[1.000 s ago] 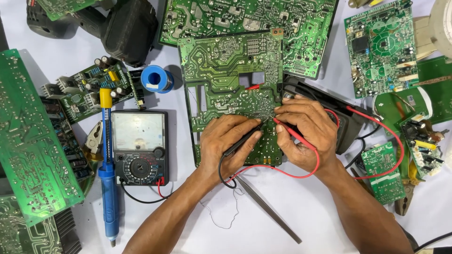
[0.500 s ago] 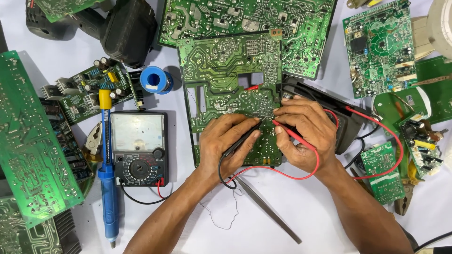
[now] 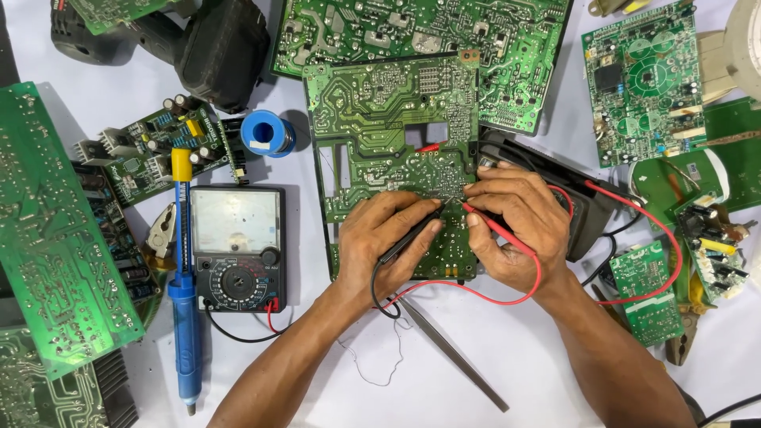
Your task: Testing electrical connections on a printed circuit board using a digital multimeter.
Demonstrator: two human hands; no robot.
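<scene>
A person's left hand (image 3: 388, 242) pinches a slim black test probe (image 3: 412, 234) between thumb and fingertips, while the right hand (image 3: 519, 230) pinches a matching red test probe (image 3: 495, 226) the same way, both tips pressed close together on the solder side of a flat green circuit board (image 3: 380, 119) lying at the middle of a pale worktable (image 3: 476, 372). The board looks light and stiff but fragile, best lifted by its bare edges, not its fine traces; the probes are thin and apt to slip off small joints. Their red and black leads loop back under the wrists to a black analogue multimeter with a white dial face (image 3: 238, 246), just left of the board. Beside the meter lies a blue desoldering pump with a yellow cap (image 3: 184, 309); above it sits a blue spool of solder (image 3: 266, 132). Grey metal tweezers (image 3: 452, 353) lie near the forearms. More green boards crowd every side, one larger board (image 3: 515, 47) partly under the worked one, and a black casing (image 3: 587, 206) sits just beyond the right hand, leaving little free room.
</scene>
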